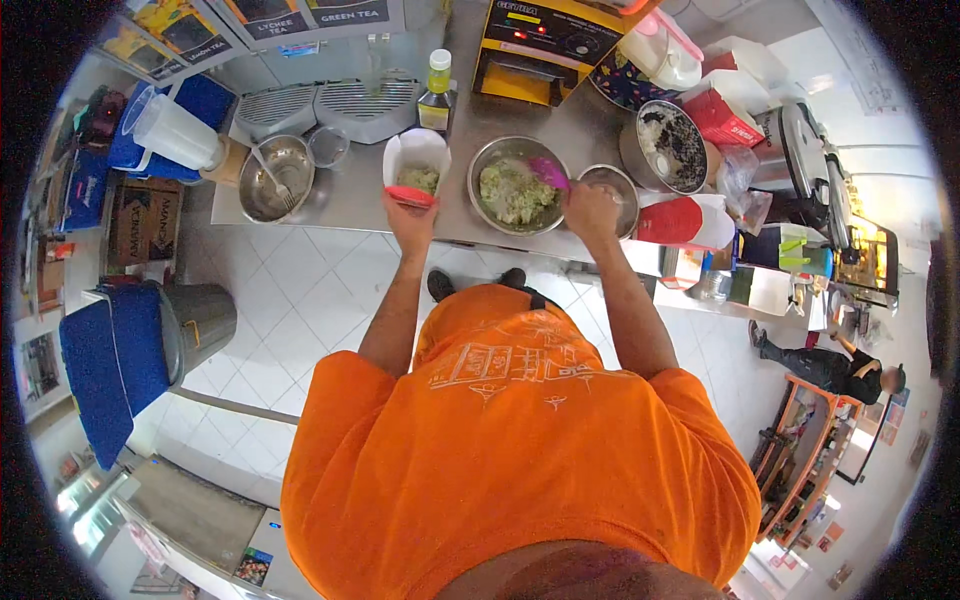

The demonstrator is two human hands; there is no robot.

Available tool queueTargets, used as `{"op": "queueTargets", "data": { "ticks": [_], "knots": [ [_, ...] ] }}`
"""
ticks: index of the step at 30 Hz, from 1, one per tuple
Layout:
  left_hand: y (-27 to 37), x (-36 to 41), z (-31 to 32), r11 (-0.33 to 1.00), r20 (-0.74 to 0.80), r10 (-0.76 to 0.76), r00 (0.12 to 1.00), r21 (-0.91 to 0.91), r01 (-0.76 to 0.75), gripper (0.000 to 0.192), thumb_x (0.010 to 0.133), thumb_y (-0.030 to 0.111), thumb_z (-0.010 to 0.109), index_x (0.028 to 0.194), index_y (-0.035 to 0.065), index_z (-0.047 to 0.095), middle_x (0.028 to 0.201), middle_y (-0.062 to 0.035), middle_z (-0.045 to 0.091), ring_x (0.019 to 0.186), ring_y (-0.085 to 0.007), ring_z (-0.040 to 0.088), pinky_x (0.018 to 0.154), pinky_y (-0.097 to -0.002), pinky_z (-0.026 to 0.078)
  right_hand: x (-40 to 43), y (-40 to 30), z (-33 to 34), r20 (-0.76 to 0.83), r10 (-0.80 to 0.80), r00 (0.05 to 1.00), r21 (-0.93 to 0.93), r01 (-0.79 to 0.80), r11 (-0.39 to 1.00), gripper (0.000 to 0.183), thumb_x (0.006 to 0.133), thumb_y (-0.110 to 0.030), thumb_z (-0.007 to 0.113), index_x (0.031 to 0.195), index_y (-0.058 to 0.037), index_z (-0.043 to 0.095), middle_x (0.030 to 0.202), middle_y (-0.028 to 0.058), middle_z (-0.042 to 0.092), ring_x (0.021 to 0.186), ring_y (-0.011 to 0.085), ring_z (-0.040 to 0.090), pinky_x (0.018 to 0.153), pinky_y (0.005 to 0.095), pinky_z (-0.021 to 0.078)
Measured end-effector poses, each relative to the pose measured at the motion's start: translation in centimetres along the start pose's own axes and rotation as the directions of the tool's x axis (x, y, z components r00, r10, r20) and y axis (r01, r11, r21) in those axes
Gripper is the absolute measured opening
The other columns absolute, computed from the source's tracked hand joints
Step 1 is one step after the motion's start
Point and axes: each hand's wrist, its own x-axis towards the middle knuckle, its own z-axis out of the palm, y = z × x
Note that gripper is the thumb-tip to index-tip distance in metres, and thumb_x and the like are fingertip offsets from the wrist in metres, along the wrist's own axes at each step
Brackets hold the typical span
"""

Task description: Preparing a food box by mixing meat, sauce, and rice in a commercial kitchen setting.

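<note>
My left hand [412, 223] grips a red and white paper food box [417, 154] by its near side. The box's flaps stand up, and a greenish food [420, 178] lies inside. My right hand [592, 214] is closed around the handle end of a purple rice paddle [550, 173]. The paddle's blade rests in a steel mixing bowl [475, 196] of green-flecked rice [517, 193]. Just right of that bowl, partly behind my right hand, sits a smaller steel bowl [628, 196]. Its contents are hard to make out.
On the steel counter [352, 199] stand a steel bowl with a fork [276, 178], a bottle [436, 91], a yellow and black sealing machine [551, 52] and a pot of rice [667, 146]. Another folded box [682, 222] lies right. A person [847, 367] stands far right.
</note>
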Motion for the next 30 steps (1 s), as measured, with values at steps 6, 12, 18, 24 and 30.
{"op": "queueTargets", "data": {
  "ticks": [6,12,18,24,30],
  "knots": [
    [-8.0,-7.4,2.0,0.905,0.132,-0.422,0.897,-0.004,0.426,0.058,0.073,0.012,0.067,0.119,-0.003,0.034,0.113,-0.018,0.046,0.09,-0.0251,0.056,0.079,-0.0349,0.046,1.9,-2.4,3.3,-0.002,-0.212,0.977,-0.033,0.212,0.977,0.02,0.077,-0.021,0.049,0.081,-0.009,0.065,0.077,0.0152,0.065,0.072,0.0302,0.065,0.063,0.0419,0.051],
    [-0.3,-6.3,6.1,0.779,0.451,-0.499,0.74,-0.141,0.611,0.033,0.083,0.0,0.053,0.11,0.0022,0.034,0.101,-0.0135,0.049,0.078,-0.0203,0.059,0.059,-0.0298,0.055,-0.1,-2.1,-4.4,0.127,-0.344,0.93,-0.142,0.36,0.922,0.019,0.078,-0.021,0.05,0.08,-0.0094,0.065,0.073,0.0133,0.064,0.072,0.0293,0.065,0.063,0.0401,0.052],
    [0.2,-6.9,6.4,0.8,0.539,-0.429,0.725,-0.145,0.582,0.031,0.085,0.001,0.05,0.107,0.0049,0.03,0.098,-0.0115,0.047,0.081,-0.0216,0.059,0.059,-0.0314,0.058,-1.9,0.5,1.2,-0.01,-0.161,0.987,-0.185,0.157,0.97,0.018,0.077,-0.021,0.051,0.076,-0.0088,0.065,0.072,0.0125,0.064,0.07,0.0278,0.065,0.059,0.0401,0.0521],
    [3.7,-5.9,6.9,0.856,0.611,-0.34,0.715,-0.113,0.504,0.029,0.087,0.005,0.05,0.109,0.0044,0.031,0.097,-0.0114,0.044,0.084,-0.0233,0.058,0.064,-0.0336,0.059,-4.9,1.6,4.9,0.046,0.048,0.998,0.168,-0.055,0.984,0.029,0.082,-0.028,0.05,0.074,-0.0028,0.062,0.07,0.0205,0.061,0.067,0.0364,0.061,0.061,0.0463,0.0488],
    [3.7,-5.5,6.2,0.982,0.604,-0.184,0.775,0.085,0.167,0.026,0.086,0.008,0.053,0.105,0.0024,0.036,0.089,-0.0114,0.052,0.08,-0.0213,0.059,0.062,-0.0332,0.055,-6.9,-2.9,4.4,0.053,0.005,0.999,0.446,-0.028,0.895,0.028,0.081,-0.029,0.051,0.081,-0.005,0.064,0.072,0.0189,0.062,0.068,0.039,0.06,0.066,0.0463,0.0483]
  ]
}}
